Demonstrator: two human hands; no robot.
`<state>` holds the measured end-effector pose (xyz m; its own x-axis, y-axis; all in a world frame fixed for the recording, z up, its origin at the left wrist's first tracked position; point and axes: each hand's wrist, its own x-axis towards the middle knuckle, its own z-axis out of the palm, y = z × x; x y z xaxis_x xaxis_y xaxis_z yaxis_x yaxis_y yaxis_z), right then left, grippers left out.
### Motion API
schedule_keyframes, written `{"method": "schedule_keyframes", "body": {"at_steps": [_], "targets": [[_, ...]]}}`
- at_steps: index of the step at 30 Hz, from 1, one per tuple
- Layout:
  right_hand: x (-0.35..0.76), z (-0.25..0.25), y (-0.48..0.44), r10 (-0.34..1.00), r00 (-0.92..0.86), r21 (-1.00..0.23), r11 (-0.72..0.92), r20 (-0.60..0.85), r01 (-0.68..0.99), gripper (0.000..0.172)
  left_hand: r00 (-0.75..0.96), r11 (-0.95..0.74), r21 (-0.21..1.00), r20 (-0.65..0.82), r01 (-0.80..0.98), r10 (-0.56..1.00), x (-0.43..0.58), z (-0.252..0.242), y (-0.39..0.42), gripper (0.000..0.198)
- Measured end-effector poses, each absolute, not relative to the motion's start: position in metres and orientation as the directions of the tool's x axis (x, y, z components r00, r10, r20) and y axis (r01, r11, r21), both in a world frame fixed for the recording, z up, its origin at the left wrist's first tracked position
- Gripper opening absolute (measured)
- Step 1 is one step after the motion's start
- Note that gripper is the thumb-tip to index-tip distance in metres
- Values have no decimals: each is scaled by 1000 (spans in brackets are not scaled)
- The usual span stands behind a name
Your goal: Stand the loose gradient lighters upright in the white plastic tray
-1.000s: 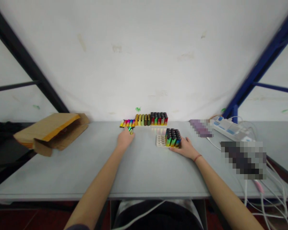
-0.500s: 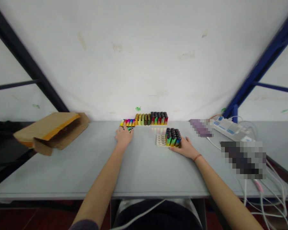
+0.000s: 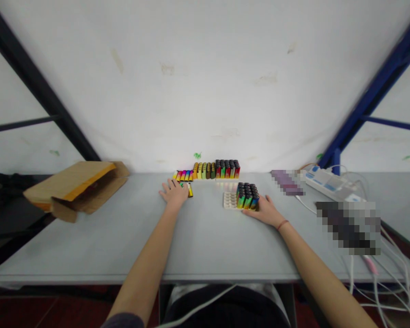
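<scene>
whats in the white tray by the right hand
The white tray holds upright lighters at right; bare slots show at left. Slots beneath the lighters are covered; the right hand hides part of one end.

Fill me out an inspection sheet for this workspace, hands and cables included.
Surface: grey tabletop.
Job's things: white tray, partly filled with upright lighters; more lighters standing by the wall.
Hands: left hand spread over loose lighters; contact unclear. Right hand grips the tray's right end.
Clutter: open brown package at left; pixelated items at right.
Cables: white cables and power strip at right.
Surroundings: scuffed wall, black frame left, blue frame right.
</scene>
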<state>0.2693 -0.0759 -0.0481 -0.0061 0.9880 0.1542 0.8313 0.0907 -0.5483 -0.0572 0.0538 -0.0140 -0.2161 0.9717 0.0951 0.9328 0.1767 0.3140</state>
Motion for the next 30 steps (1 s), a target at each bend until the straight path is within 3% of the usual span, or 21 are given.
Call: {"method": "schedule_keyframes", "body": {"at_steps": [7,14,19,27,30], "targets": [[271,-51,-75,986,-12,-540,103,169,836,78,-154,176,311,-95,934,984,-66,-10,64,71],[271,-52,-75,985,-11,-534,102,171,839,76,-135,140,254,-39,957,990,-66,-11,62,70],[272,-51,-75,985,-6,-538,99,171,837,78,-192,195,254,-37,947,981,-64,-11,62,80],[270,-49,-76,986,-7,-538,96,164,838,77,-181,170,255,19,952,983,-49,-18,60,78],[270,-49,-76,986,-5,-536,96,168,839,76,-57,42,213,69,976,996,-59,-18,55,78]]}}
